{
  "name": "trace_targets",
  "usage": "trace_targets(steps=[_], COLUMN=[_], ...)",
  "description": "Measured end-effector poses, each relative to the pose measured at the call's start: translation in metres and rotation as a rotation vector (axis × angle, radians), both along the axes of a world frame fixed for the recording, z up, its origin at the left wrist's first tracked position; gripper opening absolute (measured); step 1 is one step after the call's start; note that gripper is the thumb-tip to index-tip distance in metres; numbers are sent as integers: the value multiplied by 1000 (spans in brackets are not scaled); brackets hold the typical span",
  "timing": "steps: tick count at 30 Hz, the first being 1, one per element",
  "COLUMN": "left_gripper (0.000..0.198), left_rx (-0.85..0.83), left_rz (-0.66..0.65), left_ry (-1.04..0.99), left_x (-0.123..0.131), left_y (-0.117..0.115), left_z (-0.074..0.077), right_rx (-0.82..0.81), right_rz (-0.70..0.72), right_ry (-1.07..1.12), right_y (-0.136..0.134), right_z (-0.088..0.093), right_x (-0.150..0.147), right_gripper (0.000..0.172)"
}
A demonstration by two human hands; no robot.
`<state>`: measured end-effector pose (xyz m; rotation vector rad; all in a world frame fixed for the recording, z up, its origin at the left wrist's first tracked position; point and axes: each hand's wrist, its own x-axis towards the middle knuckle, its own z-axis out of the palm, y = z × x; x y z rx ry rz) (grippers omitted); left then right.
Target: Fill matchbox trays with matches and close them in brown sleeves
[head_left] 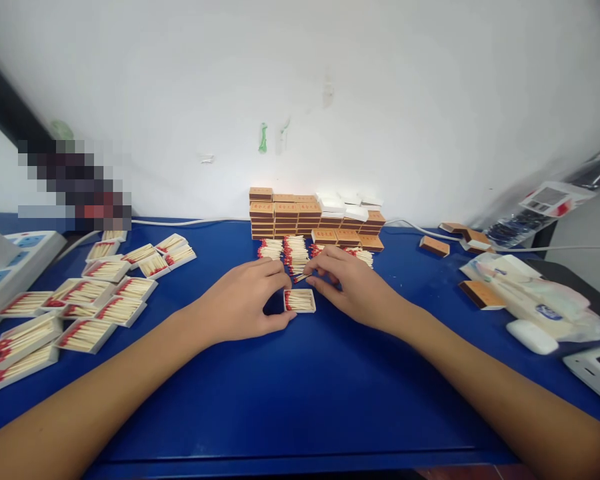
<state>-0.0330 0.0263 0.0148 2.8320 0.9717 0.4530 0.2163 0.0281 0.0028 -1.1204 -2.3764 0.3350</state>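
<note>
A small white matchbox tray filled with red-tipped matches lies on the blue table between my hands. My left hand curls around the tray's left end, thumb and fingers touching it. My right hand pinches a few matches just above the tray's far right corner. A loose heap of matches lies right behind my fingers.
Stacked brown matchbox sleeves and white trays stand against the wall. Several filled open trays cover the left side. A white power strip sits far left. Loose brown sleeves, plastic bags and a white device lie right.
</note>
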Motion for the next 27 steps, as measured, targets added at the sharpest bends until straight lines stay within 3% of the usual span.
trace_targets(steps=[6, 15, 23, 27], left_gripper=[25, 25, 24, 24], left_rx=[-4, 26, 50, 39], left_rz=[7, 14, 31, 33], left_ry=[14, 20, 7, 10], left_x=[0, 0, 1, 1], left_y=[-1, 1, 1, 1], left_z=[1, -1, -2, -1], right_rx=[-40, -87, -70, -81], right_rz=[13, -69, 9, -1], right_ry=[-43, -105, -170, -154], right_y=[14, 3, -23, -24], right_z=[-13, 2, 9, 9], right_x=[4, 6, -13, -12], right_gripper=[9, 11, 7, 3])
